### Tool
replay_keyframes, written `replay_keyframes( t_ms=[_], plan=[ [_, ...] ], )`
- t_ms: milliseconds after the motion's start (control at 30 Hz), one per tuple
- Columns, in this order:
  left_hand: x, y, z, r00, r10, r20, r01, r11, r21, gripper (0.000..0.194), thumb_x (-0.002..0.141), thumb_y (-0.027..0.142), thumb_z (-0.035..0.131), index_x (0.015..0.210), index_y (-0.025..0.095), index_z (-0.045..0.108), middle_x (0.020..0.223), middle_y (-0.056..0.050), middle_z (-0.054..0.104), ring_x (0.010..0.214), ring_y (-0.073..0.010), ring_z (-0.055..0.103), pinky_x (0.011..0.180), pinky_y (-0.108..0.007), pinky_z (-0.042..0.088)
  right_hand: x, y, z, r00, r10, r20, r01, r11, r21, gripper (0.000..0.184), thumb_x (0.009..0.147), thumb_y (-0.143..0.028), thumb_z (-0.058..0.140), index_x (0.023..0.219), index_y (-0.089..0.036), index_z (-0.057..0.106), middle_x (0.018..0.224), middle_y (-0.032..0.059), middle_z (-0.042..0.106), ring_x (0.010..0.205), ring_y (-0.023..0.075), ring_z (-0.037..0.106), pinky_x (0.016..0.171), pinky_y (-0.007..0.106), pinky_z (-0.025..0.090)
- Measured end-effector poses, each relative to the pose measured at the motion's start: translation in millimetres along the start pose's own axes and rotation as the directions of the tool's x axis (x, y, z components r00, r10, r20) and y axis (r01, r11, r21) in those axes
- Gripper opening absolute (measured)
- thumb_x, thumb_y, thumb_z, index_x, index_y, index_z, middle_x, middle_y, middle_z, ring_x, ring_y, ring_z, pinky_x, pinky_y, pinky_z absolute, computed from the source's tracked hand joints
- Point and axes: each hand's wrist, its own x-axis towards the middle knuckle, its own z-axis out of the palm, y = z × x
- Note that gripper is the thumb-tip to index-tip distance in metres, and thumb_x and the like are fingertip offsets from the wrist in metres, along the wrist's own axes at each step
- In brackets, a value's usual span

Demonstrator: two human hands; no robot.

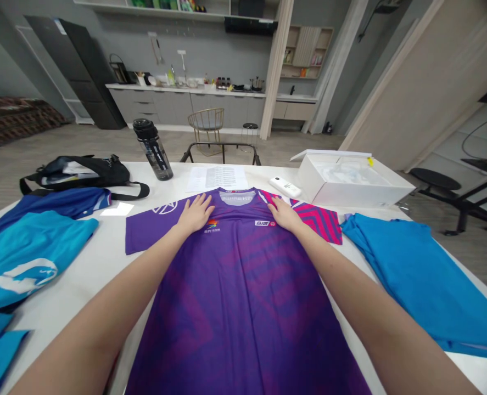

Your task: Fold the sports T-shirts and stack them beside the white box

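A purple T-shirt (243, 285) with pink patterning lies spread flat on the white table (78, 274), its collar at the far side and its hem running out of view toward me. My left hand (195, 213) rests on the left shoulder of the shirt, fingers stretched out. On the other shoulder, beside the pink-striped sleeve, my right hand (285, 213) lies flat with its fingers extended. Neither hand grips the cloth. Both arms reach over the shirt's sides.
Blue garments (33, 258) lie at left, near a black bag (82, 174). A blue garment (424, 274) lies at right. Beyond the shirt are a dark bottle (152, 151), printed paper (218, 178), a white device (285, 187) and an open white box (350, 178).
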Motion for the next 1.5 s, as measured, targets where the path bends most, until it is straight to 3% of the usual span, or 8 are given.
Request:
replay_keyframes(
  t_ms=[200, 367, 467, 600, 800, 1200, 1367, 1500],
  plan=[
    [42.1, 23.4, 19.6, 0.993, -0.098, 0.071, 0.1, 0.995, -0.022, 0.066, 0.104, 0.056, 0.018, 0.16, 0.024, 0.034, 0.168, -0.011, 0.024, 0.155, -0.0342, 0.02, 0.12, -0.068, 0.017, 34.7, -29.1, 27.5, 0.995, 0.082, 0.057, -0.077, 0.993, -0.092, 0.068, 0.104, -0.064, 0.014, 0.161, -0.031, 0.03, 0.17, 0.0053, 0.019, 0.156, 0.0321, 0.014, 0.121, 0.066, 0.008],
    [52.1, 19.9, 23.5, 0.994, -0.111, 0.014, 0.112, 0.992, -0.052, 0.073, 0.102, 0.064, 0.02, 0.16, 0.022, 0.033, 0.168, -0.01, 0.024, 0.156, -0.0322, 0.02, 0.123, -0.065, 0.011, 39.3, -26.3, 26.0, 0.999, 0.046, -0.009, -0.047, 0.993, -0.109, 0.074, 0.1, -0.072, 0.02, 0.161, -0.031, 0.032, 0.17, 0.0072, 0.02, 0.155, 0.0346, 0.017, 0.121, 0.066, 0.01],
    [33.5, 35.2, 11.7, 0.984, -0.05, -0.171, 0.044, 0.998, -0.038, 0.066, 0.105, 0.051, 0.02, 0.16, 0.016, 0.033, 0.166, -0.012, 0.029, 0.155, -0.0282, 0.023, 0.127, -0.057, 0.011, 24.8, -36.6, 18.0, 0.984, -0.02, -0.178, -0.001, 0.993, -0.118, 0.067, 0.105, -0.058, 0.022, 0.16, -0.022, 0.035, 0.168, 0.0099, 0.026, 0.155, 0.0313, 0.019, 0.124, 0.058, 0.01],
    [-32.2, 78.4, 0.2, 0.94, 0.133, -0.315, -0.126, 0.991, 0.043, 0.062, 0.106, 0.042, 0.021, 0.162, 0.017, 0.028, 0.167, -0.009, 0.027, 0.157, -0.0254, 0.019, 0.129, -0.05, 0.007, -31.0, -58.0, 17.4, 0.955, -0.176, -0.24, 0.146, 0.98, -0.138, 0.061, 0.107, -0.047, 0.022, 0.16, -0.018, 0.035, 0.167, 0.0079, 0.028, 0.156, 0.0251, 0.018, 0.126, 0.049, 0.009],
    [-137.4, 123.4, 21.3, 0.986, 0.154, -0.058, -0.155, 0.988, -0.014, 0.069, 0.102, 0.064, 0.024, 0.162, 0.03, 0.028, 0.167, -0.006, 0.027, 0.156, -0.0288, 0.022, 0.126, -0.056, 0.016, -133.3, -69.7, 32.7, 0.995, -0.093, -0.034, 0.09, 0.992, -0.091, 0.067, 0.103, -0.065, 0.024, 0.159, -0.03, 0.036, 0.169, 0.007, 0.024, 0.156, 0.0318, 0.016, 0.122, 0.065, 0.01],
    [-248.0, 111.4, 2.1, 0.989, 0.141, 0.053, -0.142, 0.99, 0.005, 0.066, 0.102, 0.062, 0.027, 0.159, 0.028, 0.035, 0.167, -0.006, 0.028, 0.156, -0.0287, 0.022, 0.126, -0.057, 0.017, -256.5, -66.9, 19.0, 0.999, 0.04, -0.01, -0.04, 0.995, -0.094, 0.071, 0.102, -0.066, 0.028, 0.161, -0.025, 0.034, 0.168, 0.0104, 0.026, 0.155, 0.0333, 0.018, 0.123, 0.064, 0.009],
    [-344.8, 112.4, -13.7, 0.972, 0.215, -0.092, -0.22, 0.975, -0.042, 0.061, 0.104, 0.049, 0.038, 0.16, 0.024, 0.034, 0.164, -0.01, 0.036, 0.153, -0.0259, 0.031, 0.126, -0.052, 0.023, -338.2, -52.3, 8.2, 0.969, -0.202, -0.14, 0.202, 0.979, -0.009, 0.052, 0.103, -0.047, 0.043, 0.147, -0.02, 0.053, 0.163, 0.0117, 0.037, 0.154, 0.0286, 0.025, 0.124, 0.057, 0.019],
    [-422.4, 116.3, -14.8, 0.956, 0.286, -0.065, -0.292, 0.948, -0.129, 0.053, 0.103, 0.049, 0.044, 0.151, 0.028, 0.048, 0.158, -0.008, 0.046, 0.147, -0.0236, 0.042, 0.124, -0.048, 0.033, -415.6, -45.1, 6.7, 0.935, -0.318, -0.161, 0.336, 0.937, 0.1, 0.033, 0.1, -0.043, 0.052, 0.122, -0.026, 0.07, 0.141, 0.0116, 0.059, 0.134, 0.0296, 0.052, 0.111, 0.052, 0.043]
  ],
)
